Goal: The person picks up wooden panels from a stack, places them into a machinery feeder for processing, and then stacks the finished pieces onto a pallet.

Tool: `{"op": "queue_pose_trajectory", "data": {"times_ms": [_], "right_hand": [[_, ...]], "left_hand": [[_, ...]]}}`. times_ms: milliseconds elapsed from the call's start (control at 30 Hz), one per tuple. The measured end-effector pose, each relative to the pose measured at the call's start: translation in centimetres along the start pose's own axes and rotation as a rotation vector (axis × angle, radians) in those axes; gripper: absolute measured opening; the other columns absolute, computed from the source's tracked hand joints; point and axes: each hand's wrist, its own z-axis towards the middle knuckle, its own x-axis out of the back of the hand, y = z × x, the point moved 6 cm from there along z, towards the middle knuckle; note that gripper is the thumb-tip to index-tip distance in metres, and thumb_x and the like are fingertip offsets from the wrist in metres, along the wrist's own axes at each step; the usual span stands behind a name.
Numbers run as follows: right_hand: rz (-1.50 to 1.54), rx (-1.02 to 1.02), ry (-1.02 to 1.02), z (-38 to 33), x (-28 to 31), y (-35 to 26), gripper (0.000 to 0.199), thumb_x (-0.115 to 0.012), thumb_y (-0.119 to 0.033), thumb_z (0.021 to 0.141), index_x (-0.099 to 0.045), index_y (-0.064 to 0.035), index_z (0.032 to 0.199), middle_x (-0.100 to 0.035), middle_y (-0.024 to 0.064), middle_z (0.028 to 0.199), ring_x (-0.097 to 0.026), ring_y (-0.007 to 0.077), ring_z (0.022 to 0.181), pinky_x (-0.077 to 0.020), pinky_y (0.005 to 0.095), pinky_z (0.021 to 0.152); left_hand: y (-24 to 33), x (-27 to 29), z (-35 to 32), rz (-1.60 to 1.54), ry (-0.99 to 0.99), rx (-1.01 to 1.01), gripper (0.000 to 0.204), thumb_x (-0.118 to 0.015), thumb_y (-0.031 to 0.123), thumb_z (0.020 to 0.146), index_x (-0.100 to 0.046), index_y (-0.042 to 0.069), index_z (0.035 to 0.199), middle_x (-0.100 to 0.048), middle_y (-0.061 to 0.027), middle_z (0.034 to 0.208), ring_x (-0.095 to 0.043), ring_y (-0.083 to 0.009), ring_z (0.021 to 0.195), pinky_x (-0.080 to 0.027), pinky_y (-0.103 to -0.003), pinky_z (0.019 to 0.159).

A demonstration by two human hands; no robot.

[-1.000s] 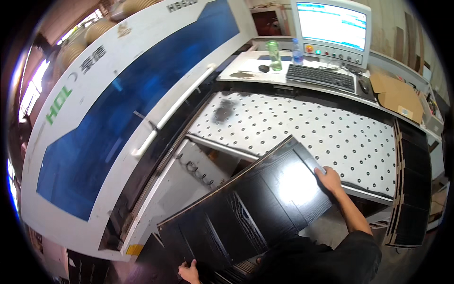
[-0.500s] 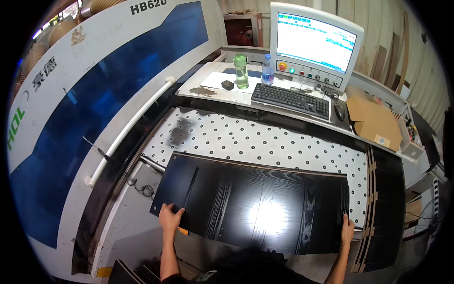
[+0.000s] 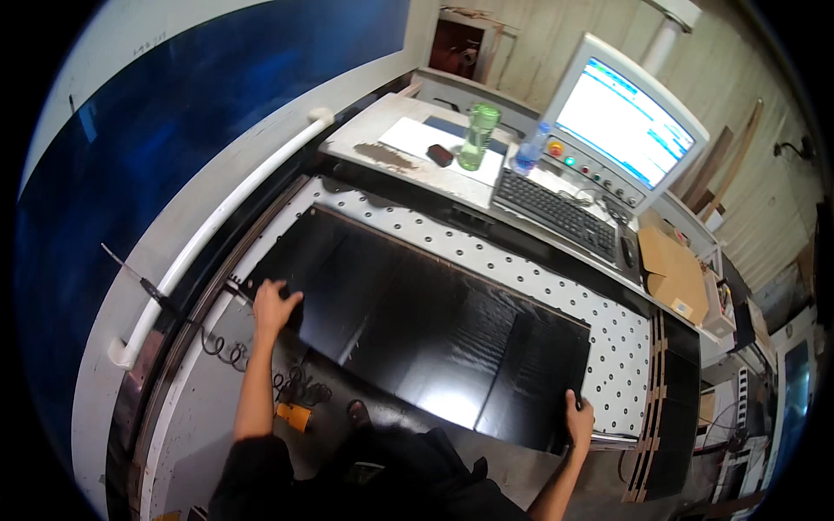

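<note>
1. A large black panel [image 3: 434, 334] is laid flat on the white perforated tabletop [image 3: 621, 365] at the frame's centre.
2. Its left edge is gripped by the left hand [image 3: 274, 306].
3. Its lower right corner is clasped by the right hand [image 3: 579, 421].
4. A keyboard [image 3: 556, 213] and monitor [image 3: 625, 130] are seen at upper right.

Keyboard [image 3: 556, 213] and bottles [image 3: 479, 136] beyond panel [image 3: 426, 334]

Dim shop, glare on black panel [image 3: 452, 347] & monitor [image 3: 627, 122], fisheye edges bent, prob. soft.
</note>
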Motion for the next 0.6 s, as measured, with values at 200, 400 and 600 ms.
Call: {"op": "queue_pose_trajectory", "data": {"times_ms": [200,400,600], "right_hand": [[0.264,0.479,0.000,-5.4,-1.2,-15.1,0.055,-0.072,-0.032,0.093,-0.060,0.0023,0.134,-0.057,0.0247,0.141,-0.051,0.0379,0.134,-0.0387,0.0438,0.113],[-0.126,0.576,-0.314,-9.7,-15.3,-10.7,0.099,-0.074,-0.060,0.083,-0.037,-0.0044,0.156,-0.029,0.0260,0.163,-0.019,0.0469,0.153,-0.0129,0.0630,0.121],[0.003,0.729,-0.112,-8.8,-18.2,-16.2,0.059,-0.070,-0.029,0.092,-0.056,0.0023,0.140,-0.052,0.0228,0.148,-0.040,0.0446,0.143,-0.0206,0.0577,0.121]], "left_hand": [[-5.1,1.2,6.1,0.145,0.159,0.037,0.076,-0.075,0.041,0.087,-0.049,0.001,0.146,-0.054,-0.0259,0.137,-0.048,-0.0431,0.129,-0.039,-0.051,0.109],[-7.7,-3.3,2.7,0.008,-0.127,0.250,0.107,-0.062,0.072,0.086,-0.039,-0.011,0.149,-0.028,-0.0378,0.158,-0.019,-0.0518,0.150,-0.019,-0.056,0.123],[-4.0,-6.1,2.5,-0.053,-0.278,0.141,0.130,-0.067,0.076,0.079,-0.019,-0.022,0.151,-0.014,-0.0389,0.162,-0.004,-0.0475,0.155,-0.004,-0.058,0.124]]}}
